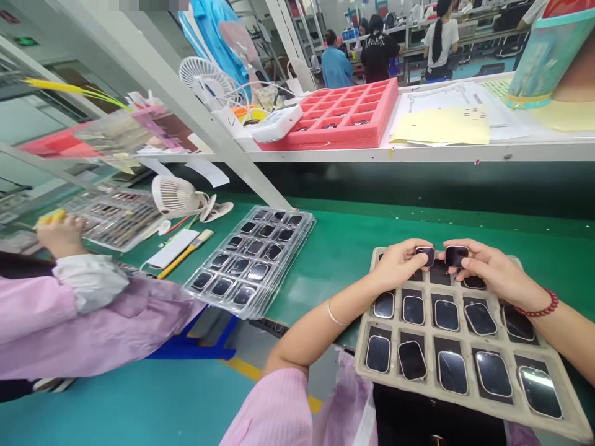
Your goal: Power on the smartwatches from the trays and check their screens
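My left hand (409, 263) pinches a small dark watch face with a metal rim (425, 255). Just to its right, my right hand (490, 267) grips a similar dark watch face (456, 255). Both pieces are held up side by side, a small gap apart, over the back row of a beige tray (406, 387). Rows of rounded square watch faces (446, 314) lie in the tray's compartments, some of them tilted. The tray's front edge hangs over the bench edge near my body. My hands and forearms partly hide its back row.
Stacked clear trays of watch faces (239, 266) lie left on the green bench (344, 248), beside a yellow brush (186, 253) and a white fan (179, 197). A shelf above bears a red foam tray (385, 118) and papers. At far left is a co-worker's hand (60, 234).
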### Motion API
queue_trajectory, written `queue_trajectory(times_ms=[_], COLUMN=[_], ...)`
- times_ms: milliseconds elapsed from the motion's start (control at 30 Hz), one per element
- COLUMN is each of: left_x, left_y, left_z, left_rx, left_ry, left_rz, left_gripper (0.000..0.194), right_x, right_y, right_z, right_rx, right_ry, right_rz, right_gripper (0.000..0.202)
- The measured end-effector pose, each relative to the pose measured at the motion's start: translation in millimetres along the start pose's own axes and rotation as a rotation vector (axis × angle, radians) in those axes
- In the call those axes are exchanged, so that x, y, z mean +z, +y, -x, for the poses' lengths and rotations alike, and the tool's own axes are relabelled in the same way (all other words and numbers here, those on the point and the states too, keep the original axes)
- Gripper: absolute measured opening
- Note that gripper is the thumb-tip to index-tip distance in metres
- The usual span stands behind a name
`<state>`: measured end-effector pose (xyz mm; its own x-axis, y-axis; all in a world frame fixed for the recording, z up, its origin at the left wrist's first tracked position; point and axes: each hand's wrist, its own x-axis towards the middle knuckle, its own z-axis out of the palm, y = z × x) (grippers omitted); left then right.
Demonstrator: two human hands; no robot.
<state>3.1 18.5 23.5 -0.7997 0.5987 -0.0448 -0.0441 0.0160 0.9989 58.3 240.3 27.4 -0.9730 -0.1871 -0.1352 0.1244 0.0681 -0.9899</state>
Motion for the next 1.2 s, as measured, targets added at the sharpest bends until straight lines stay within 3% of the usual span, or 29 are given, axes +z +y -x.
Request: queue_trajectory(times_ms=[267, 467, 633, 1200], left_x=[-0.3, -1.1, -0.8, 0.3], left_y=[4.3, -3.7, -8.4, -10.8], left_z=[1.7, 0.5, -0.4, 1.8], left_rx=[-0.028, 0.053, 0.035, 0.088], left_ry=[0.013, 0.002, -0.02, -0.027], left_rz=[-0.027, -0.037, 0.008, -0.1], left_gripper=[0.023, 0.04, 0.027, 0.024], right_x=[-0.2, 3.0, 4.6, 6.6], right_y=[-4.6, -8.0, -7.0, -6.4], right_z=[2.8, 4.0, 3.9, 4.2], right_rx=[-0.05, -0.068, -0.066, -0.076], right_ry=[0.024, 0.009, -0.02, -0.023], right_rz=[0.023, 0.122, 0.182, 0.257], right_gripper=[0.028, 0.034, 0.038, 0.044])
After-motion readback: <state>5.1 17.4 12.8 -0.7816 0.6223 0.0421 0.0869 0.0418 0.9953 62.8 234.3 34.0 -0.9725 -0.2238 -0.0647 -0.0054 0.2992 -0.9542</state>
